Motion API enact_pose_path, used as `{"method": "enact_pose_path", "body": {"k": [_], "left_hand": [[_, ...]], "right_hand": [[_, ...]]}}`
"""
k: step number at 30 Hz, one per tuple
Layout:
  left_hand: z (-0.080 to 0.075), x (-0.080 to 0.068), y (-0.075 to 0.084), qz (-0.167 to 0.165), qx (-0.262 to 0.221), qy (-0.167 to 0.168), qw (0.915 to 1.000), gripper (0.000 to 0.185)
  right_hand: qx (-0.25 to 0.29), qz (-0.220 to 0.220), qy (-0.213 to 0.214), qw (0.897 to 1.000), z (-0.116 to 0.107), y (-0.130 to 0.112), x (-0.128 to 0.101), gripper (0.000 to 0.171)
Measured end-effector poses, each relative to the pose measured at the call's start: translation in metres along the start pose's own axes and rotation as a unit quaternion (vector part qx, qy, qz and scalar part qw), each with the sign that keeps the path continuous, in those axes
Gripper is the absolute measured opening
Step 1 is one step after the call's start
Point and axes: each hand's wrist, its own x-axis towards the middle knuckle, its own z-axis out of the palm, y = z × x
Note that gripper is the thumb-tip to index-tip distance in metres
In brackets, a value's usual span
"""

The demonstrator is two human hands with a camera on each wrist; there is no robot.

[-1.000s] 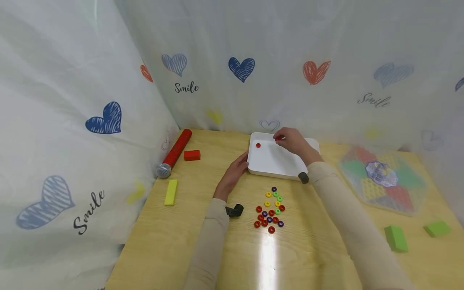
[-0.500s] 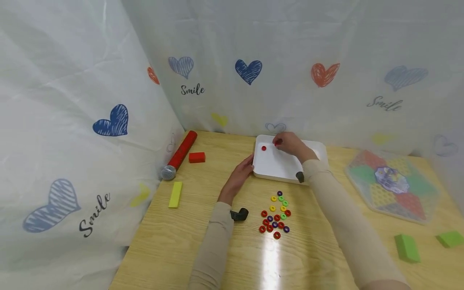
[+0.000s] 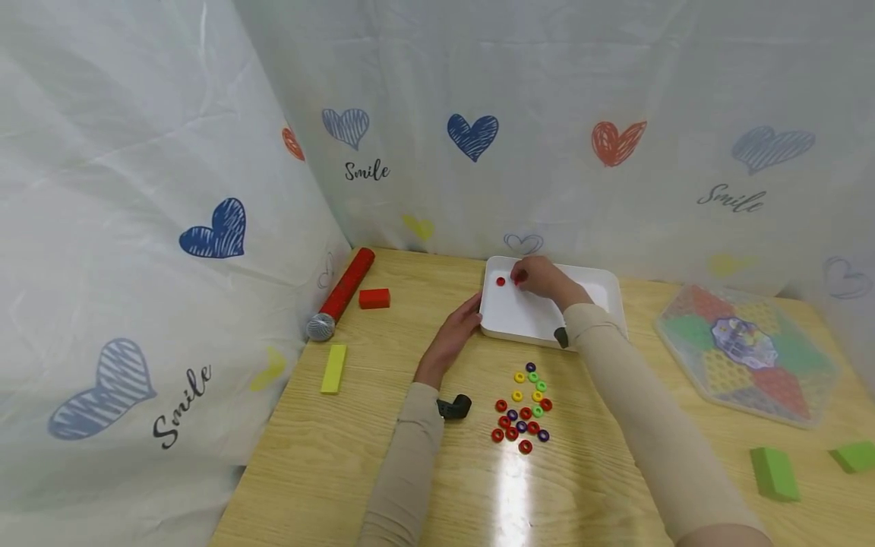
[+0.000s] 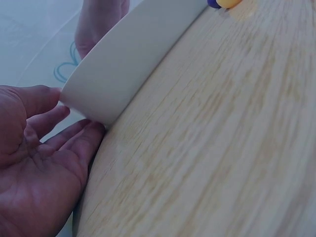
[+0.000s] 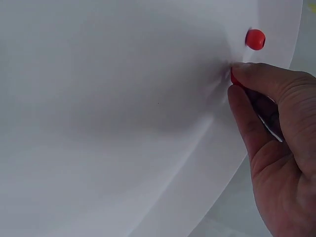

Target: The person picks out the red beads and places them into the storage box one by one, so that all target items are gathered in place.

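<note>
A white tray (image 3: 522,315) stands on the table near the back curtain. My left hand (image 3: 458,334) holds the tray's front left corner; in the left wrist view its thumb lies at the rim and its fingers rest against the outer wall. Over the tray's back left part, my right hand (image 3: 540,277) pinches a red bead (image 5: 234,78) between thumb and fingertip, close to the tray floor. Another red bead (image 5: 256,39) lies alone in the tray beside it. In front of the tray, a loose group of red, purple, yellow and green ring-shaped beads (image 3: 525,414) lies on the table.
On the left lie a red microphone (image 3: 345,289), a red block (image 3: 374,298) and a yellow block (image 3: 333,369). A clear bead case (image 3: 745,349) and two green blocks (image 3: 775,475) are on the right. Heart-printed curtains (image 3: 540,182) border the back and left.
My right hand has lowered the pinched red bead toward the tray floor, near the other red bead. The left hand stays at the tray's corner. The head view has shifted slightly.
</note>
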Motion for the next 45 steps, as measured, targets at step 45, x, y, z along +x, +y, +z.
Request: {"method": "enact_pose_path", "body": {"k": [45], "left_hand": [[0.000,0.003,-0.001,0.000,-0.002,0.004,1.0000,0.049]], "right_hand": [[0.037,-0.075,0.065,0.994,-0.013,-0.014,-0.093,0.034]]}}
